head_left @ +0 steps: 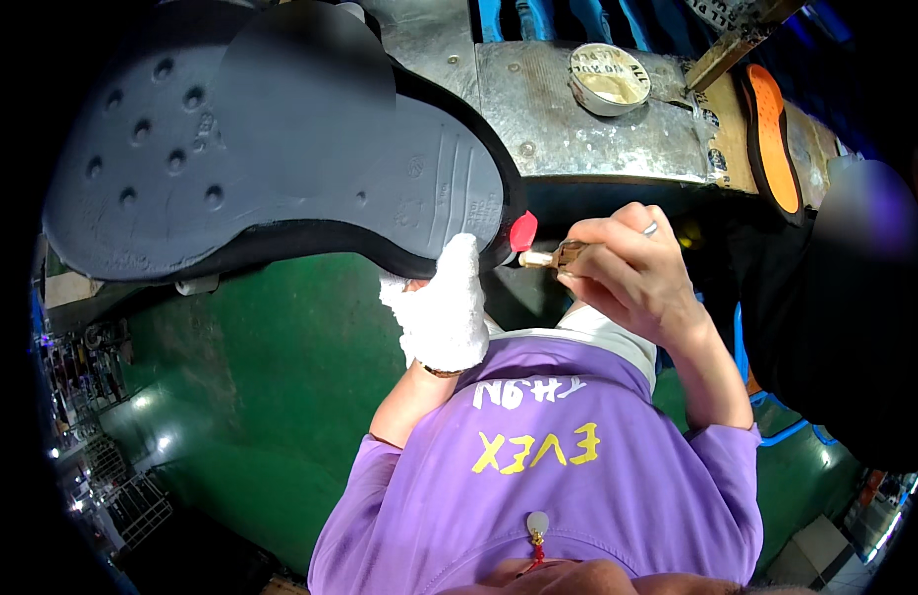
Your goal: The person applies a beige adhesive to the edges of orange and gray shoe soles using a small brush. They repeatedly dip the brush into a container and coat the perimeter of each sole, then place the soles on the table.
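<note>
A grey insole (300, 149) with a black edge and round bumps fills the upper left, its underside toward me. My left hand (444, 307), in a white glove, is closed on its edge near the narrower end; part of the fingers is hidden behind it. A small red flap (523, 231) sticks out from that end. Just right of the flap, my bare right hand (628, 266) pinches a small brush-like tool (550, 258) with a pale tip and brown handle. The tip is close to the flap; I cannot tell if they touch.
Beyond my hands runs a worn metal-topped bench (538, 129). On it stands a round bowl (610, 79) with cream-coloured stuff inside. An orange insole (771, 139) lies farther right, beside a wooden bar (742, 48). Dark cloth (816, 317) lies to the right, over a green floor (241, 387).
</note>
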### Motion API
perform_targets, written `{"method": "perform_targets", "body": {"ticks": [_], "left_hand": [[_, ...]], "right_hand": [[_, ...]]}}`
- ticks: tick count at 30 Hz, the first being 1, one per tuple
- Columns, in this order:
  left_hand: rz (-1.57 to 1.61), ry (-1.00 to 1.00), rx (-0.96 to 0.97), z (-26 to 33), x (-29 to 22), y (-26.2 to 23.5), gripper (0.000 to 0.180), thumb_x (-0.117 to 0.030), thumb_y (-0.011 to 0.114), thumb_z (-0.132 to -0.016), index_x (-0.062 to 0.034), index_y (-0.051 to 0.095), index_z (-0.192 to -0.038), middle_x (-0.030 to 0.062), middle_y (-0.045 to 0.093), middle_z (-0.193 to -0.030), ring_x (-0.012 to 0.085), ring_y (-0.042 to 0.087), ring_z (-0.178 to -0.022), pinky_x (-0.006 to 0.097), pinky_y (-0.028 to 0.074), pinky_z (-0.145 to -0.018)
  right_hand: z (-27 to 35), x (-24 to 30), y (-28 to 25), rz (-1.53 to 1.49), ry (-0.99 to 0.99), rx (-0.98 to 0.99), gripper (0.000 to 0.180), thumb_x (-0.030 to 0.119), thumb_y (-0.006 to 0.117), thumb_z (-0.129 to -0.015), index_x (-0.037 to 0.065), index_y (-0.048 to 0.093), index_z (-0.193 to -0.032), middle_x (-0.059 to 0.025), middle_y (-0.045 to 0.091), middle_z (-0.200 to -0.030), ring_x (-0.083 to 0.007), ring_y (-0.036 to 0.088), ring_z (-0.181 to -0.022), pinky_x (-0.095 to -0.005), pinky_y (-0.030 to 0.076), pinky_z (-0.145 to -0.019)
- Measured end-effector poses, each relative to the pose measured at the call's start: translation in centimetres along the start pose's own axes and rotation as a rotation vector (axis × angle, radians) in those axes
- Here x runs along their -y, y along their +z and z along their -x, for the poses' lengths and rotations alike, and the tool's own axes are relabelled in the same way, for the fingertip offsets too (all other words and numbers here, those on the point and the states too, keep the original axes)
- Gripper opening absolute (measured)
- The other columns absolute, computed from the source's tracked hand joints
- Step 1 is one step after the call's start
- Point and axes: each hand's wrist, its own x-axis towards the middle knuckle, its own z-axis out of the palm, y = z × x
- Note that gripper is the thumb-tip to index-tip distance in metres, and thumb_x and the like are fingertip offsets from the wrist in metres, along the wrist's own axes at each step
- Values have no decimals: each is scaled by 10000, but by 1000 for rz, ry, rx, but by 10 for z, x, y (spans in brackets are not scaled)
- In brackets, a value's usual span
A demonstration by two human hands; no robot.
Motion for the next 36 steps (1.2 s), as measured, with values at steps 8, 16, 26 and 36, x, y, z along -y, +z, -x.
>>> {"method": "perform_targets", "body": {"ticks": [8,16,26,36], "left_hand": [[-368,222,8,3,11,-11,370,-61,768,-856,32,619,-1181,107,699,-1118,191,676,-964,351,542,-854],[-223,174,-9,1,14,-6,449,-19,747,-851,30,567,-1259,115,675,-1174,198,659,-1035,349,526,-908],[-114,44,-79,10,-11,20,354,-13,747,-841,-15,590,-1159,64,683,-854,110,571,-519,278,449,-456],[-269,-66,148,-4,4,2,433,-54,801,-817,-49,588,-1194,71,679,-856,142,612,-600,304,491,-493]], "right_hand": [[1,10,28,111,127,-179,305,174,841,-694,133,580,-846,-10,638,-1020,-222,585,-840,-372,404,-732],[7,1,38,188,257,-407,247,184,840,-685,138,631,-810,-11,677,-948,-227,586,-779,-379,404,-699],[15,-1,21,14,71,-95,186,227,797,-752,146,655,-840,32,637,-1092,-168,583,-857,-342,413,-763],[81,-43,51,-148,246,-187,156,118,807,-738,78,662,-778,-67,709,-988,-232,640,-808,-364,492,-706]]}}
